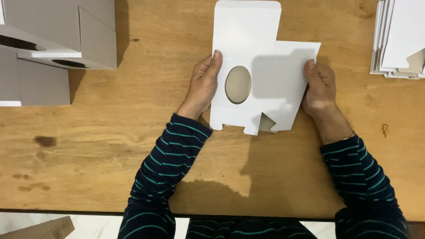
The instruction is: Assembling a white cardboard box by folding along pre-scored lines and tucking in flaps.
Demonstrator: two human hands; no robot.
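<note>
At the middle of the wooden table, a flat white carton blank with an oval window lies between both hands. Left hand grips its nine o'clock edge, thumb on top; right hand pinches the three o'clock edge. Toward ten o'clock stand folded grey-white boxes with dark cut-outs. Toward two o'clock rests a stack of flat white blanks. A brown carton corner shows at seven o'clock.

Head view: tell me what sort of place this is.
Probably a hand-packaging workbench. Both hands, left hand and right hand, hold a flat white die-cut carton with an oval window over a wooden table; a stack of flat white carton blanks and folded grey boxes flank it.
</note>
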